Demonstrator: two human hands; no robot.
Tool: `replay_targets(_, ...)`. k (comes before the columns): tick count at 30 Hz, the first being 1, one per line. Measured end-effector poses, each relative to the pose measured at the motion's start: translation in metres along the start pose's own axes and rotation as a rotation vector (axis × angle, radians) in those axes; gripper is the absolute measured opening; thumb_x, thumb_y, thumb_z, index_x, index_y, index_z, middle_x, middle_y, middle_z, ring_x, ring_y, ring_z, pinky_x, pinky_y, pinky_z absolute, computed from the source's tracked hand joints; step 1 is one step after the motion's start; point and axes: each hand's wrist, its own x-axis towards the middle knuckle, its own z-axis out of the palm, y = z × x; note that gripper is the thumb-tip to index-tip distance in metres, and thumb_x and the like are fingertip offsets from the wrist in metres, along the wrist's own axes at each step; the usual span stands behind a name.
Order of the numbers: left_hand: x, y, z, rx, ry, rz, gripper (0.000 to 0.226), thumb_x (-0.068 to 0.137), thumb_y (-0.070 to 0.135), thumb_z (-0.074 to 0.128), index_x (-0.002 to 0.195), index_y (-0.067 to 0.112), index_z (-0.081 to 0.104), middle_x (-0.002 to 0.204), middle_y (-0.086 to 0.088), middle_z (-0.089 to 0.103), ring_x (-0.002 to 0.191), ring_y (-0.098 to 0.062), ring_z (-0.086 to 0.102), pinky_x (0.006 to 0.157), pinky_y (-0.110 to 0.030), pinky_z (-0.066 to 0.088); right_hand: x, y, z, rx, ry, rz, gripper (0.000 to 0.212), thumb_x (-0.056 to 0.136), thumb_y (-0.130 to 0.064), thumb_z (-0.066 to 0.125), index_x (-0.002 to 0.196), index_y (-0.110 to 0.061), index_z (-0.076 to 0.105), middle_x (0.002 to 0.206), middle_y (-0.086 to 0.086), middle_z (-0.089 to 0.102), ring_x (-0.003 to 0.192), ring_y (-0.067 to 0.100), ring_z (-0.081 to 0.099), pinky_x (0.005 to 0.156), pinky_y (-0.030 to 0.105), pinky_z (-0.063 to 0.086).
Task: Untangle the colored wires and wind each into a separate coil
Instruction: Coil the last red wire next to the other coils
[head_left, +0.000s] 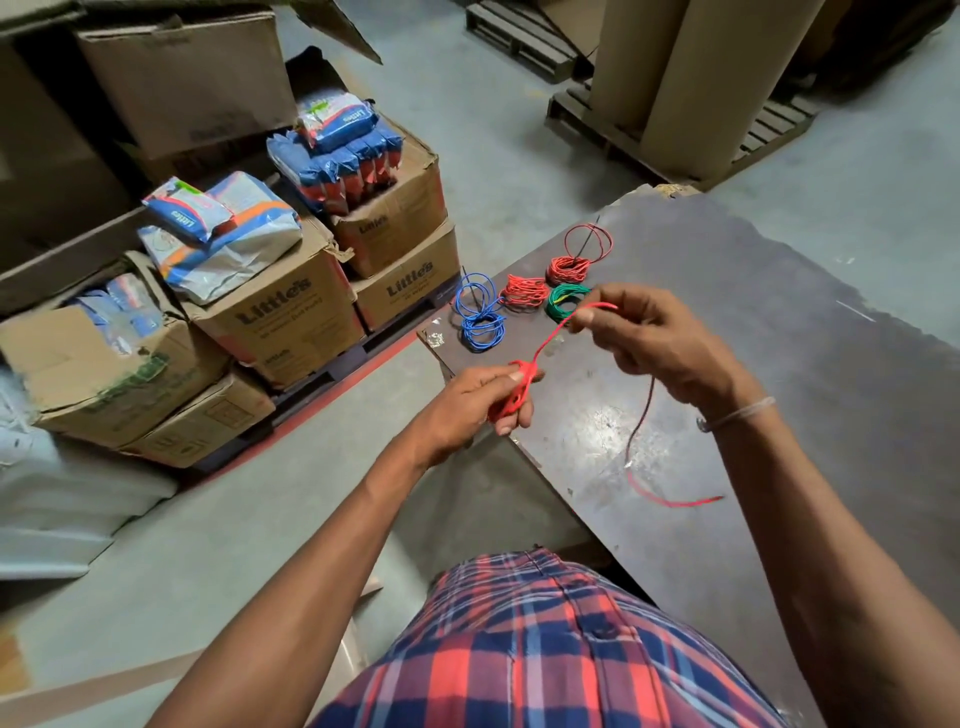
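Left grip (488, 397) curled around small red coil (511, 400); right grip (641, 332) pinching red wire (558, 330) stretched between, above desk (779, 322).

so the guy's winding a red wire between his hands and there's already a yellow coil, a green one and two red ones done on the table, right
Not quite: no yellow coil lies there. In the head view that one is a blue coil, on the table beside two red coils and a green coil. The rest holds: the left hand grips a small red bundle while the right hand pinches the red wire.
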Motion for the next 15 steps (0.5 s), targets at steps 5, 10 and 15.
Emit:
replay_targets(5,-0.010,0.010,0.009,-0.298,-0.091,0.014,0.041,0.108,0.013,0.033,0.133,-0.011,0.055,0.075,-0.014,0.058,0.053,-0.013,0.038,0.059,-0.025,0.037,0.011,0.027,0.007,-0.182,0.164,0.027,0.026,0.104,-0.018,0.059,0.105,0.005,0.071,0.051,-0.018,0.049,0.044,-0.001,0.040,0.043,0.011,0.030)
replay_targets(10,-0.006,0.021,0.010,-0.524,-0.049,0.124,0.043,0.108,0.015,0.032,0.135,-0.012,0.052,0.080,-0.012,0.060,0.055,-0.012,0.042,0.063,-0.031,0.042,-0.001,0.066,0.054,-0.264,0.053,0.156,0.036,0.107,-0.027,0.053,0.101,0.003,0.070,0.067,0.004,0.044,0.042,0.001,0.036,0.043,0.011,0.028)
replay_targets(15,0.014,0.016,-0.006,-0.445,0.209,0.188,0.041,0.110,0.018,0.036,0.136,-0.010,0.050,0.095,-0.019,0.069,0.067,-0.021,0.058,0.074,-0.033,0.050,-0.024,0.069,0.092,-0.154,-0.169,0.239,0.028,0.107,-0.032,0.052,0.111,-0.016,0.075,0.066,0.009,0.051,0.043,0.008,0.040,0.041,0.023,0.036)
